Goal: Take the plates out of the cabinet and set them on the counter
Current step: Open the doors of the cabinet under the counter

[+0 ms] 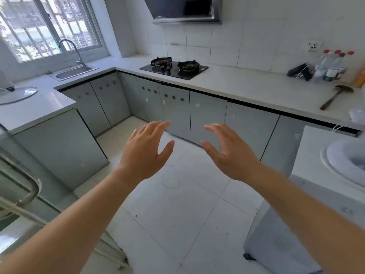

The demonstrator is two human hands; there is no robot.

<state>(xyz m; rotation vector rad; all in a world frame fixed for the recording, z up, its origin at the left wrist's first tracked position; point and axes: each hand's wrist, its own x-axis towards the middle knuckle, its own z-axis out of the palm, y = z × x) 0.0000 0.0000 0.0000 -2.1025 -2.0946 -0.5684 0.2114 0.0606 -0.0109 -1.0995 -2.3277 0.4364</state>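
My left hand and my right hand are stretched out in front of me over the white tiled floor, palms facing each other, fingers apart, holding nothing. Beyond them runs a row of grey lower cabinets, all doors closed, under a white L-shaped counter. No plates are visible; whatever is inside the cabinets is hidden.
A black two-burner gas hob sits on the counter, a sink with a tap lies under the window. Bottles and a brush are at the far right. A glass lid rests left. A white appliance stands right.
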